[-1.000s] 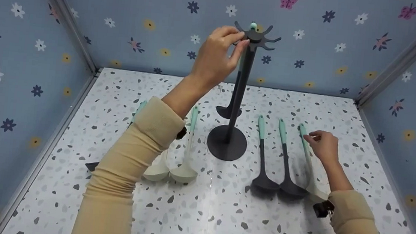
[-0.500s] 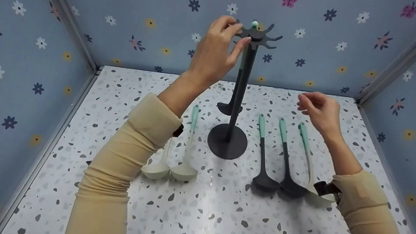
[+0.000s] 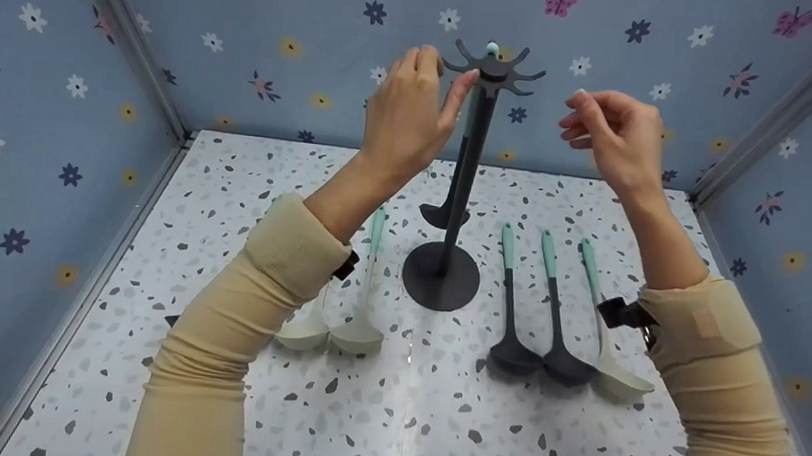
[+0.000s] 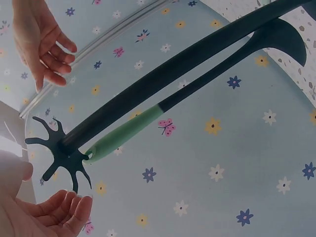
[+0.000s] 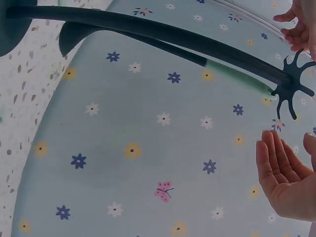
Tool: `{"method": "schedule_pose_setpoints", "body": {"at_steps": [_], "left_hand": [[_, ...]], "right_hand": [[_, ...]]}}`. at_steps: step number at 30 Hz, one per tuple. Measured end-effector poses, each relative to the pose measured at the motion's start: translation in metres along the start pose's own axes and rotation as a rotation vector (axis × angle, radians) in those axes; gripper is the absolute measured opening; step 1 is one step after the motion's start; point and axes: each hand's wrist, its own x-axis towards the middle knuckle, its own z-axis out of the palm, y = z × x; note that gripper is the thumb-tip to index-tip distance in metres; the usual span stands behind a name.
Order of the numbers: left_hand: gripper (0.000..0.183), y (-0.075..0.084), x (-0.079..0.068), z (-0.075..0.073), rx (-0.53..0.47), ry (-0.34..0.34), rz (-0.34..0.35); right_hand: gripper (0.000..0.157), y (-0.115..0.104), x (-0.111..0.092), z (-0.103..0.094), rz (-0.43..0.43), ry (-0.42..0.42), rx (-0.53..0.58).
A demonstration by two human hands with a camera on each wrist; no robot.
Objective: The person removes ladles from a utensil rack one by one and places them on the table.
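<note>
A dark utensil stand [image 3: 466,174] rises from a round base [image 3: 441,276], with several curved hooks [image 3: 493,68] at its top. One ladle [image 4: 197,84] with a mint handle and dark bowl hangs from a rear hook. My left hand [image 3: 405,114] is at the left of the hooks, its thumb close by the hub and its fingers just beyond the hook ends, gripping nothing. Raised to the right of the stand, apart from it, my right hand [image 3: 616,140] has loosely bent fingers and holds nothing. In the right wrist view its palm [image 5: 291,182] faces up.
Right of the base lie two dark ladles [image 3: 515,355] [image 3: 569,366] and a pale ladle [image 3: 617,379]. Pale ladles [image 3: 356,334] lie left of it, partly behind my left sleeve [image 3: 221,329]. Flower-patterned walls [image 3: 320,29] enclose the speckled table [image 3: 404,419].
My right hand has lifted from the pale ladle's handle at the right up to hook height. My left hand has drawn slightly left, its fingers spreading off the hooks.
</note>
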Motion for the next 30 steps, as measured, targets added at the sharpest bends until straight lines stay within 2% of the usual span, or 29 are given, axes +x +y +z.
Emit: {"method": "schedule_pose_setpoints", "body": {"at_steps": [5, 10, 16, 21, 30], "left_hand": [[0.049, 0.002, -0.001, 0.004, 0.014, -0.061, -0.054], [0.045, 0.006, 0.0, 0.008, -0.005, -0.092, -0.063], [0.037, 0.008, 0.002, 0.014, -0.066, -0.092, -0.061], [0.035, 0.008, 0.004, 0.015, -0.088, -0.086, -0.07], [0.034, 0.009, 0.005, 0.015, -0.12, -0.082, -0.127]], "right_hand": [[0.021, 0.006, 0.018, 0.009, 0.002, -0.009, 0.036], [0.02, 0.006, 0.029, 0.018, 0.016, -0.03, 0.072], [0.022, 0.004, 0.034, 0.028, 0.056, -0.063, 0.083], [0.023, 0.001, 0.035, 0.033, 0.028, -0.083, 0.08], [0.018, 0.002, 0.037, 0.041, -0.017, -0.021, 0.169]]}}
